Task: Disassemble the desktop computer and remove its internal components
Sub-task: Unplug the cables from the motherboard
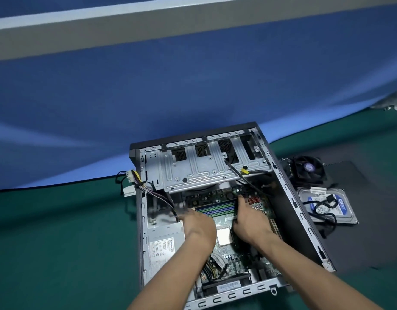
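Wide bare green mat [58, 242] left of the case, only a loose cable bundle [131, 177] hanging over that wall. One opened computer case [141, 220] lying flat, far edge against the blue partition [193, 86]. Inside, one power supply [164, 245] at the left wall. Left hand [198, 227] blurred, fingers down at the left end of the memory sticks [217, 208]; closure impossible to judge. Right hand [251, 222] with index finger stretched to their right end, holding nothing. Right of the case, crowded: one cooler fan [309, 168], one hard drive [327, 204].
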The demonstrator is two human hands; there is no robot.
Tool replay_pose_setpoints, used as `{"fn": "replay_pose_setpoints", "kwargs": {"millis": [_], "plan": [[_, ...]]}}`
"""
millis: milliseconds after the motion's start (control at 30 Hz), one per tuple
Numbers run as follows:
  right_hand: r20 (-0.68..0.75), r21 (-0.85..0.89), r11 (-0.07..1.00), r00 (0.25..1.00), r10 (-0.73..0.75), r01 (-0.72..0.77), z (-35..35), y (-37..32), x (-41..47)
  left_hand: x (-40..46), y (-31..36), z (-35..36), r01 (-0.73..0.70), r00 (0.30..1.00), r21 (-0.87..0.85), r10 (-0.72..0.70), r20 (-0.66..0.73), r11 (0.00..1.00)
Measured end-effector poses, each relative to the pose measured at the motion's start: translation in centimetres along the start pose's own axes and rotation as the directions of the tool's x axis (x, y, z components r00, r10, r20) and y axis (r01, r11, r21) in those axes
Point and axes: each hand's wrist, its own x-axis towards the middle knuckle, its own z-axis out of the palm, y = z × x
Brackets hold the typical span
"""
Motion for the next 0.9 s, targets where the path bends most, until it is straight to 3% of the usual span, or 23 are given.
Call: {"fn": "replay_pose_setpoints", "kwargs": {"millis": [133, 267, 367, 467, 533, 633, 900], "plan": [[0.037, 0.214, 0.976, 0.999, 0.022, -0.030, -0.4, 0.7, 0.2, 1.0, 0.8, 0.9, 0.083, 0.997, -0.223, -0.082, 0.013, 0.971], [0.037, 0.296, 0.955, 0.999, 0.012, -0.023, -0.6, 1.0, 0.0, 1.1, 1.1, 1.0, 0.141, 0.990, -0.340, -0.142, 0.021, 0.930], [0.038, 0.335, 0.942, 0.999, -0.007, -0.007, -0.7, 1.1, -0.2, 1.6, 1.4, 1.0, 0.199, 0.980, -0.472, -0.187, 0.072, 0.859], [0.055, 0.392, 0.920, 0.998, -0.030, 0.006, -1.1, 1.3, -0.3, 2.1, 1.1, 0.8, 0.204, 0.966, -0.607, -0.259, -0.003, 0.768], [0.047, 0.442, 0.897, 0.998, -0.040, 0.015, -1.3, 1.4, -0.3, 2.5, 0.5, 0.2, 0.185, 0.956, -0.520, -0.276, -0.103, 0.834], [0.012, 0.490, 0.871, 0.999, -0.046, 0.034, -1.3, 1.7, -0.2, 3.2, 0.0, -0.4, 0.174, 0.966, -0.281, -0.219, -0.135, 0.944], [0.095, 0.612, 0.790, 0.991, -0.095, 0.017, -1.5, 4.9, -1.2, 2.7, 0.2, -1.6, 0.089, 0.962, -0.082, -0.107, -0.250, 0.993]]}}
